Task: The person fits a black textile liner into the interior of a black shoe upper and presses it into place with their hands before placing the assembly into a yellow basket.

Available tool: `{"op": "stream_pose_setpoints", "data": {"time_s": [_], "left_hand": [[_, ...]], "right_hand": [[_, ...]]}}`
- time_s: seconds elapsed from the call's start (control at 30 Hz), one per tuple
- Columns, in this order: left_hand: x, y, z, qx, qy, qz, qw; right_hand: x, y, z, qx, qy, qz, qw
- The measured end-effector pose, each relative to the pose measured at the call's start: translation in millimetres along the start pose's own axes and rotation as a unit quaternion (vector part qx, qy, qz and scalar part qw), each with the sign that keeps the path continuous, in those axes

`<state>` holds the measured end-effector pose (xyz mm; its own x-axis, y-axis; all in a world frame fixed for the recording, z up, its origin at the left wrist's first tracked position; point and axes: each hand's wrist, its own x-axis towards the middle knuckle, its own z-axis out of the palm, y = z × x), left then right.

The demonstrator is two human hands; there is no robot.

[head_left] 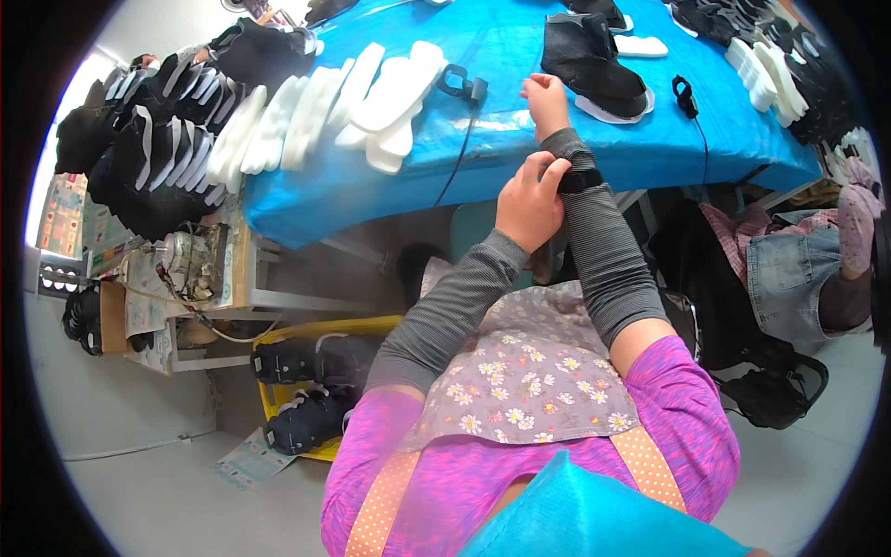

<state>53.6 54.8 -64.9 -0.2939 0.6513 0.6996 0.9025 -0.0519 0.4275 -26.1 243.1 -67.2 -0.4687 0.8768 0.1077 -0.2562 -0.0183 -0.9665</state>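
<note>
My left hand [529, 200] pinches a black band [580, 180] wrapped round my right wrist, over the grey striped arm sleeve [603, 251]. My right hand [545, 102] is raised above the edge of the blue-covered table [557, 148], fingers curled loosely with nothing in them. A black shoe upper [589, 58] lies on a white insole just beyond my right hand. A small black clip with a cable [461, 85] sits to the left of that hand.
Rows of white insoles [316, 107] and black shoe uppers [158, 153] lie along the table's left side, more at the far right [775, 70]. A yellow crate with black shoes [311, 390] stands on the floor at left. Another person sits at right [798, 278].
</note>
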Motion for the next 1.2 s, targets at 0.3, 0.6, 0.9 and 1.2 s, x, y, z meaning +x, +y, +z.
{"op": "stream_pose_setpoints", "data": {"time_s": [0.3,0.6,0.9,1.2], "left_hand": [[32.0,9.3,7.9,0.208,-0.034,0.072,0.975],[52.6,-15.7,-11.0,0.09,-0.091,-0.109,0.986],[102.6,-69.3,-59.7,-0.041,0.058,-0.22,0.973],[228.4,32.2,-180.6,-0.389,-0.191,-0.028,0.901]], "right_hand": [[-28.0,32.2,-47.8,0.027,0.04,0.091,0.995],[-132.8,-25.6,-81.8,-0.27,-0.107,-0.262,0.921],[-260.8,-103.0,-119.7,-0.117,-0.574,-0.097,0.804],[-204.9,-30.2,-238.9,0.495,-0.22,0.067,0.838]]}}
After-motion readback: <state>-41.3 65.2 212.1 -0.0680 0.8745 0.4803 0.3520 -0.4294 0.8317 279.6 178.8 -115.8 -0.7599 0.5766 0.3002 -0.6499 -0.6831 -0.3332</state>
